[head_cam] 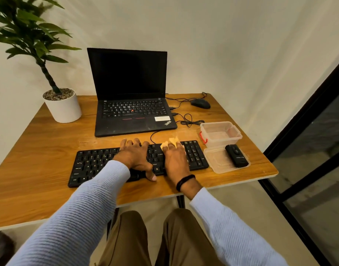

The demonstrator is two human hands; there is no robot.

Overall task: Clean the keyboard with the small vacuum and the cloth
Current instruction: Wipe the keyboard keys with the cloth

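Observation:
A black keyboard [91,166] lies across the front of the wooden table [40,150]. My left hand [136,158] rests spread on its middle, fingers over the far edge and thumb at the near edge. My right hand [176,160] presses a yellow cloth [172,141] onto the keys just left of the number pad; only the cloth's far end shows past my fingers. The small black vacuum [237,156] lies on a clear plastic lid [218,162] to the right of the keyboard, apart from both hands.
An open black laptop [132,104] stands behind the keyboard. A clear plastic box [220,134] with a red latch sits behind the lid. A black mouse [200,103] and cables lie at the back right. A potted plant [62,106] stands back left. The table edge is close on the right.

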